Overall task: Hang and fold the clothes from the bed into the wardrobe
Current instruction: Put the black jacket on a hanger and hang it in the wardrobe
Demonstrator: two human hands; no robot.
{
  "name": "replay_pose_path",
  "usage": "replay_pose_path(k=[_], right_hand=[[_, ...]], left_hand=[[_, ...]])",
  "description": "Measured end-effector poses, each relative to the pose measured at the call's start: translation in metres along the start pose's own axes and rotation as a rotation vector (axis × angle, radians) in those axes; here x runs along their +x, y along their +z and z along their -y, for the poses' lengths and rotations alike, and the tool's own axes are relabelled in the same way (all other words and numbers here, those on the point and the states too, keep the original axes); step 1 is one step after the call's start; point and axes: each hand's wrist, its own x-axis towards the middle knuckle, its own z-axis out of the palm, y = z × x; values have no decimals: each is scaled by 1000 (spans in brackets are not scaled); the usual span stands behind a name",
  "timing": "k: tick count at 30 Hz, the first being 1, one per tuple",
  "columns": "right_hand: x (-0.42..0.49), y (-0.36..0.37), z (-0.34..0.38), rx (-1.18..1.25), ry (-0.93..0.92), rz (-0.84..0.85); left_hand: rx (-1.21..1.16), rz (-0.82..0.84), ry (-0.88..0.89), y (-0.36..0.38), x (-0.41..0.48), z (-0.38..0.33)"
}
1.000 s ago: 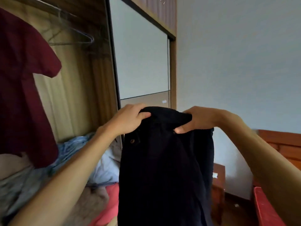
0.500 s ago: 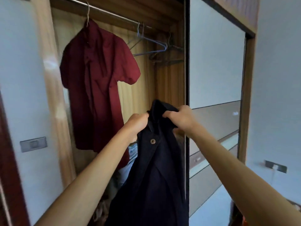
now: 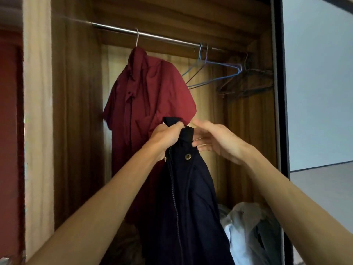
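Note:
Dark navy trousers hang down in front of the open wardrobe, bunched at the waistband with a metal button showing. My left hand grips the bunched waistband from the left. My right hand is just to the right of the waistband with its fingers spread and relaxed, the fingertips at the cloth's edge. Behind them a maroon short-sleeved shirt hangs on a hanger from the metal rail.
Several bare wire hangers hang on the rail at the right end. Crumpled pale clothes lie heaped at the wardrobe's bottom right. The dark sliding-door frame borders the opening on the right, a wooden side panel on the left.
The view has swung left to face the wardrobe opening. My hands gathered the trousers' waistband together; my right hand has let go and opened while the left keeps the grip.

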Motion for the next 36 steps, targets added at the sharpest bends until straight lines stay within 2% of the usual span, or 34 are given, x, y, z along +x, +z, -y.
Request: replay_pose_path(k=[5, 9, 12, 14, 19, 22, 26, 30, 36], right_hand=[[78, -55, 3, 113, 104, -160], [131, -100, 1, 523, 176, -220], [163, -140, 4, 877, 132, -221], [182, -161, 10, 985, 75, -247], [219, -185, 27, 968, -59, -235], [232, -185, 36, 878, -41, -174], [244, -174, 46, 896, -54, -173], [248, -158, 60, 807, -100, -145], [264, -132, 82, 741, -6, -110]], left_hand=[[17, -55, 22, 9, 40, -18], [19, -86, 13, 16, 67, -29], [30, -93, 17, 18, 85, -32], [46, -87, 21, 17, 95, -30], [68, -74, 37, 19, 111, -26], [81, -71, 24, 24, 117, -23], [77, -80, 2, 29, 125, -18], [62, -106, -1, 33, 129, -18], [63, -127, 28, 32, 137, -26]])
